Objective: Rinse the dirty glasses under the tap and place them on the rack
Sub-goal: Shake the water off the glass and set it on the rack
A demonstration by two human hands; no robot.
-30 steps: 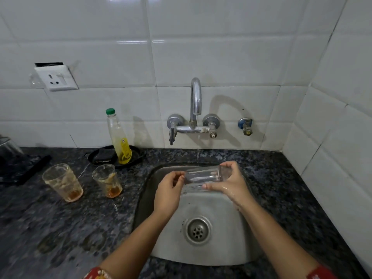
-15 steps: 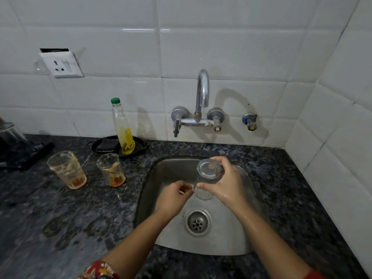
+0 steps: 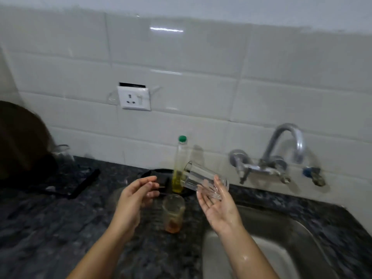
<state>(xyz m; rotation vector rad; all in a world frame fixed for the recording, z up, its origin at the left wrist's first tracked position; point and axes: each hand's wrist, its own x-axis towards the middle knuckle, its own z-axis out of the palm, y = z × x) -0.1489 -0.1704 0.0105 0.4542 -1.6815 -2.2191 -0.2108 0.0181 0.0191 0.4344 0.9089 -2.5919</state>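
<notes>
Granite counter (image 3: 50, 228): right hand (image 3: 219, 212) grips the rinsed glass (image 3: 199, 178), left hand (image 3: 132, 200) loose, empty. Racking seems next: carry it toward nine o'clock.

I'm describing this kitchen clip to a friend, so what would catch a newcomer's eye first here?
First, the clear faceted drinking glass, tipped on its side, held by the wet right hand at the left edge of the steel sink. Just below it, a dirty glass with orange dregs stands on the dark speckled counter, beside the empty left hand.
</notes>
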